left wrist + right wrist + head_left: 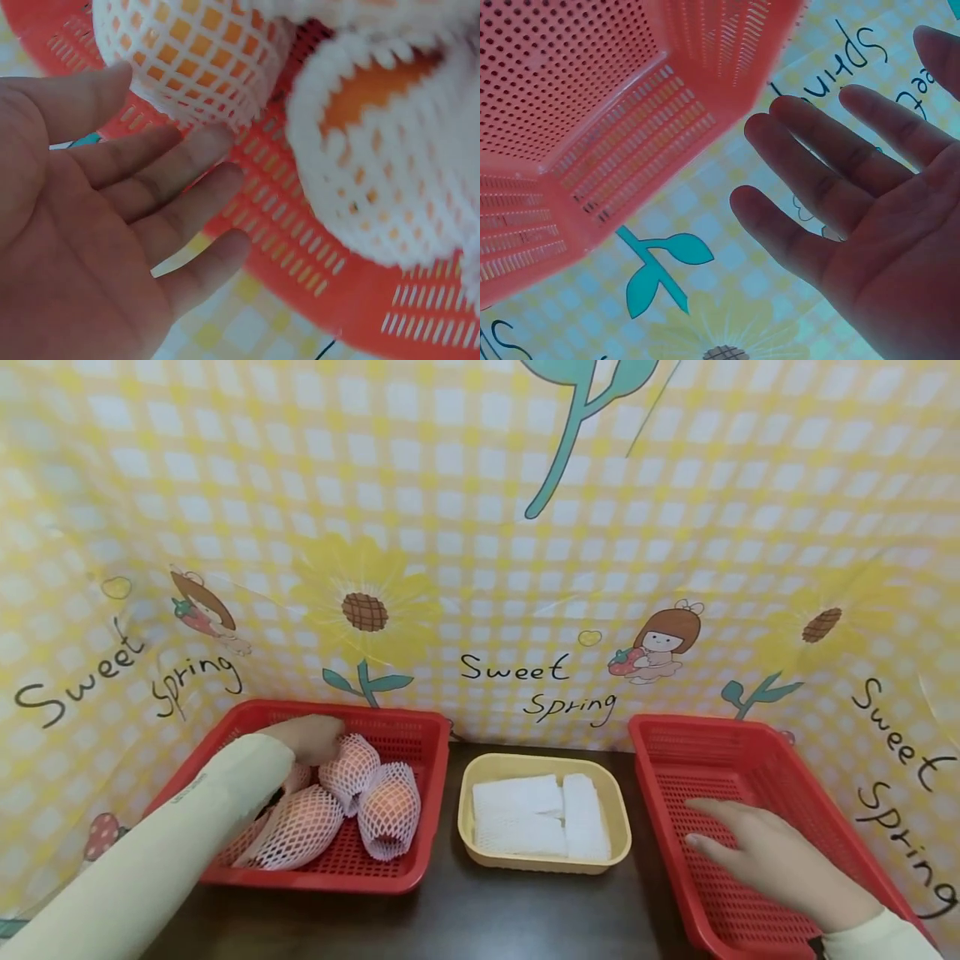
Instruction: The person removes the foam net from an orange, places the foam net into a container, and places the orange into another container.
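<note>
Several orange fruits in white foam nets lie in the red basket (315, 881) on the left. My left hand (309, 739) reaches over the back of this basket, beside a netted fruit (351, 767). Its fingers look relaxed and apart in the left wrist view, the tips right at one netted fruit (187, 56), with nothing in the palm. Another netted fruit (382, 157) shows farther right there. Over a second red basket (720, 893) on the right hovers my right hand (761, 852), fingers extended and holding nothing.
Between the baskets, a pale yellow tray (468, 852) holds flat white folded pieces (517, 814) with a netted texture. All stand on a dark table (525, 918). Yellow checked cloth (495, 568) closes off the back and both sides.
</note>
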The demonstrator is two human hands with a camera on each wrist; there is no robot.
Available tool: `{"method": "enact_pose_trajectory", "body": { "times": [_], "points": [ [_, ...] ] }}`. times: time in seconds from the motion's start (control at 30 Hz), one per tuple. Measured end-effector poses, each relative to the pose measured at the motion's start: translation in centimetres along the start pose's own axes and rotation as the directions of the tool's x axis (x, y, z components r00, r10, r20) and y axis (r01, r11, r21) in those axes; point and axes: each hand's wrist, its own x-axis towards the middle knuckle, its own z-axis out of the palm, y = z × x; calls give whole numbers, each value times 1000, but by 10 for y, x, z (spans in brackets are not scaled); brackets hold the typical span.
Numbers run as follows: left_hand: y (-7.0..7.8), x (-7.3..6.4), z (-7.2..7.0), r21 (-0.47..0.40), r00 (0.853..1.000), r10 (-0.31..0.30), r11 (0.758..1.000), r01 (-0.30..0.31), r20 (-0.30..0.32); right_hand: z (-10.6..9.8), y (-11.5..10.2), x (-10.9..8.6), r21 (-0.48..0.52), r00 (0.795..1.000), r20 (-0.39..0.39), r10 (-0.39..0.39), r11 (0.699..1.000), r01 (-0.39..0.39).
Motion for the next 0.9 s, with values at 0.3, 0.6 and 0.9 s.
{"method": "enact_pose_trajectory", "body": {
  "times": [0.3, 0.6, 0.9],
  "points": [
    [-6, 4, 10, -116, 1000, 8, 993, -8, -4, 4, -9, -4, 17, 1000, 5, -18, 1000, 18],
    [-10, 10, 18, -387, 990, -48, 917, 95, 130, 10, -23, -6, 33, 999, 2, -50, 998, 50],
    [-9, 9, 25, -522, 972, -145, 824, 222, 186, 16, -36, -4, 63, 998, 34, -58, 996, 55]
  ]
}}
